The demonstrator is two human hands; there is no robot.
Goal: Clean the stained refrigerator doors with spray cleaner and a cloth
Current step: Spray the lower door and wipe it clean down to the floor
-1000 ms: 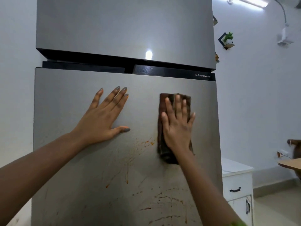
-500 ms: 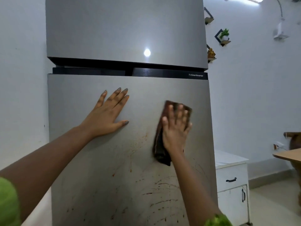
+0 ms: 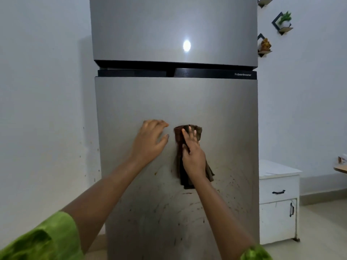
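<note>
Our right grip flat, pinning the brown cloth; left grip loose, empty. We'd press firmly down through the lower refrigerator door — stains remain.

Our right hand presses a brown cloth flat on the lower fridge door. Our left hand rests on the door just beside it, fingers a little bent. Small brown stains dot the door below the cloth. A white cabinet stands right of the fridge.
</note>
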